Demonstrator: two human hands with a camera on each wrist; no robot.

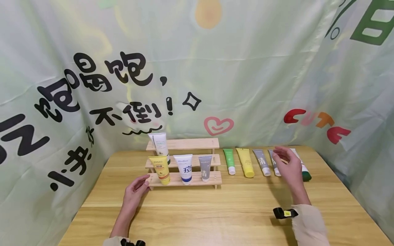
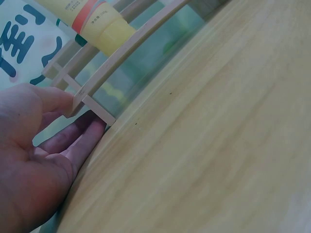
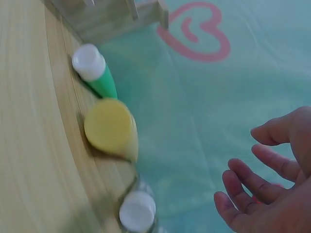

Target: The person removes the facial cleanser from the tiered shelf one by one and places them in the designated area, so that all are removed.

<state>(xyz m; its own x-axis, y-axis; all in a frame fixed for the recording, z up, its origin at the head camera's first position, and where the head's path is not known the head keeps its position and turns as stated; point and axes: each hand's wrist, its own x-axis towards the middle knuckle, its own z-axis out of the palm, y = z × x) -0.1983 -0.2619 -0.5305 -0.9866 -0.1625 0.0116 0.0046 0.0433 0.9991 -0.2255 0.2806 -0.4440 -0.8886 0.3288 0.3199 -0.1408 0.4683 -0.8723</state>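
Observation:
My left hand (image 1: 133,193) holds the left end of a three-step wooden rack (image 1: 182,144); in the left wrist view the thumb lies against the lowest shelf's end and the fingers are by its leg. On the lowest step stand a yellow tube (image 1: 161,170), a white tube with a blue cap (image 1: 184,167) and a grey tube (image 1: 205,168). Behind them a white tube (image 1: 159,145) stands higher up. My right hand (image 1: 289,169), fingers loosely bent and holding nothing, hovers above a grey tube (image 1: 272,160) it partly hides and a white tube with a dark green cap (image 1: 306,175).
Right of the rack lie a green tube (image 1: 229,160), a larger yellow tube (image 1: 245,163) and another grey tube (image 1: 261,162), caps towards me. They rest on a wood-grain table (image 1: 197,218). A printed curtain (image 1: 252,85) hangs behind and at both sides.

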